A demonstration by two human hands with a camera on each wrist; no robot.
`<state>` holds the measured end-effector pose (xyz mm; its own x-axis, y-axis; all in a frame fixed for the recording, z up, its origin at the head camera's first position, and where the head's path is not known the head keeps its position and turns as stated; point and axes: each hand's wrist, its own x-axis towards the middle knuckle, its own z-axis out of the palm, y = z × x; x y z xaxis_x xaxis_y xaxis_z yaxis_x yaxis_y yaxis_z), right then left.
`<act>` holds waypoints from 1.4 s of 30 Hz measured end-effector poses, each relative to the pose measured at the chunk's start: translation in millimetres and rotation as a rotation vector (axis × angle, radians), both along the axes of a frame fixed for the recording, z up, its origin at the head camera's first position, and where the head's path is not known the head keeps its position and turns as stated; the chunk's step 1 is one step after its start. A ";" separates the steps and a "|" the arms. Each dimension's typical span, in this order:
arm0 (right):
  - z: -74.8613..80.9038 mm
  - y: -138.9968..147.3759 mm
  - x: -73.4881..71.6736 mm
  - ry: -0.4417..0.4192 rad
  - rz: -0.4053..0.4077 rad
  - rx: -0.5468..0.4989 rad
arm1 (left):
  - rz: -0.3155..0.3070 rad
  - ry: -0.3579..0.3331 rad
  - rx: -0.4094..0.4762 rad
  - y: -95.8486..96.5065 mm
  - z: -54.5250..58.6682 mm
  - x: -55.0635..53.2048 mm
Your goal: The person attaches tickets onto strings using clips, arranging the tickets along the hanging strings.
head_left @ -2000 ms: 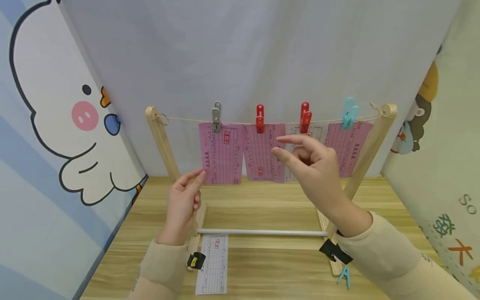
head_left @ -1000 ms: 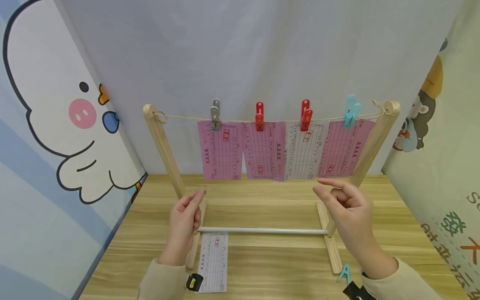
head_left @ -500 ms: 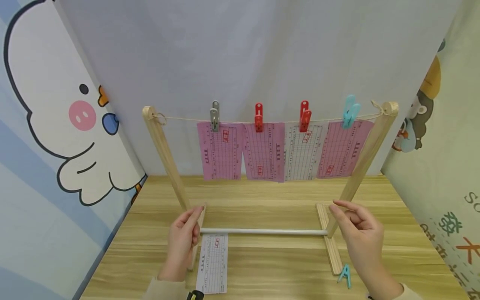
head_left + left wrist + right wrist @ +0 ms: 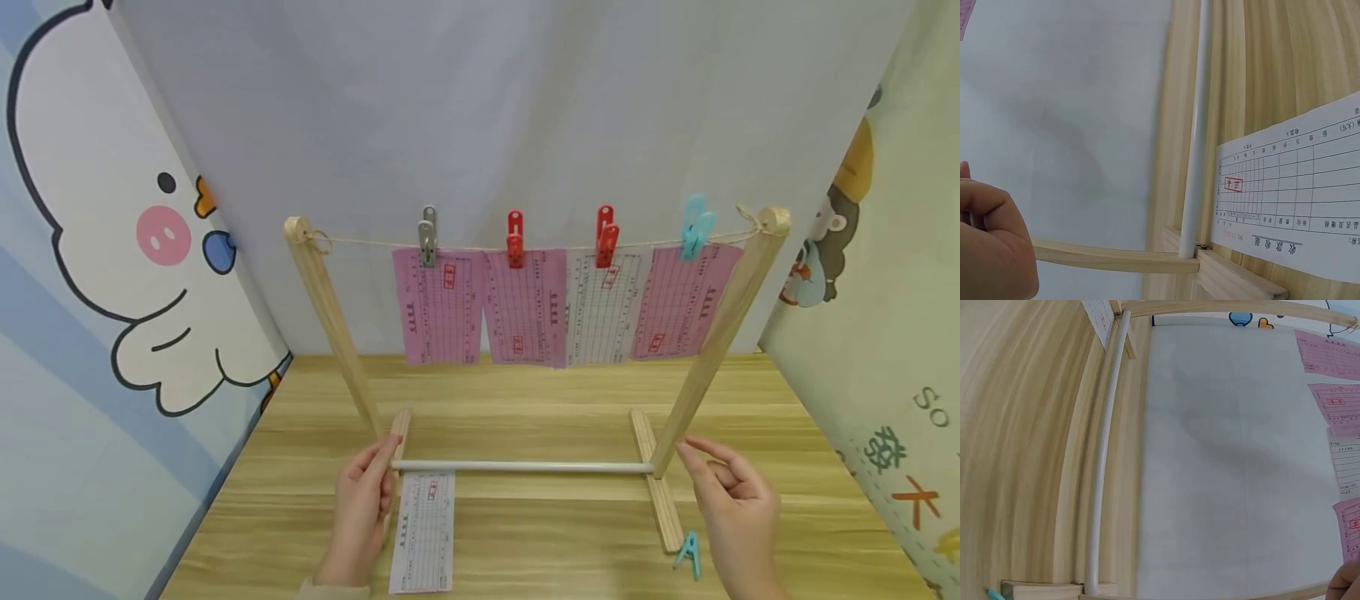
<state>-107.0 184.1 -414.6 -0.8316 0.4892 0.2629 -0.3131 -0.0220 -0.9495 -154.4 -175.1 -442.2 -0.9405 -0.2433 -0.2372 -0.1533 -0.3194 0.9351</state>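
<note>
My left hand (image 4: 363,504) hovers by the foot of the rack's left post (image 4: 333,325), fingers loosely curled with nothing between them. Beside it a white receipt slip (image 4: 423,533) with a red stamp lies on the table, just in front of the white rod (image 4: 525,467). My right hand (image 4: 731,500) is next to the base of the right post (image 4: 716,342), thumb and index finger apart and holding nothing. A light-blue clothespin (image 4: 687,556) lies left of that hand. In the left wrist view, part of the left hand (image 4: 997,244) shows at the lower left.
Across the top runs a string (image 4: 360,242). Pink slips (image 4: 442,308) and a white slip (image 4: 603,312) hang from it, held by grey (image 4: 427,237), red (image 4: 514,240) and light-blue (image 4: 696,229) clothespins. A white curtain (image 4: 525,100) stands behind the wooden table (image 4: 540,533).
Both hands have come down from the hanging slips towards the table. The right hand has also moved right, away from the line. The hung slips and the slip on the table have stayed put.
</note>
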 end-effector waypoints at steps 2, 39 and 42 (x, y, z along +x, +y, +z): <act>-4.9 1.6 2.7 -0.047 -0.025 -0.019 | 0.000 -0.006 -0.002 -0.5 -3.2 1.1; -104.9 60.3 20.9 -0.723 -0.141 -0.002 | 0.032 -0.173 -0.114 -11.4 -74.4 25.0; -113.5 63.7 24.2 -0.799 -0.109 0.038 | 0.029 -0.186 -0.136 -13.4 -80.4 27.2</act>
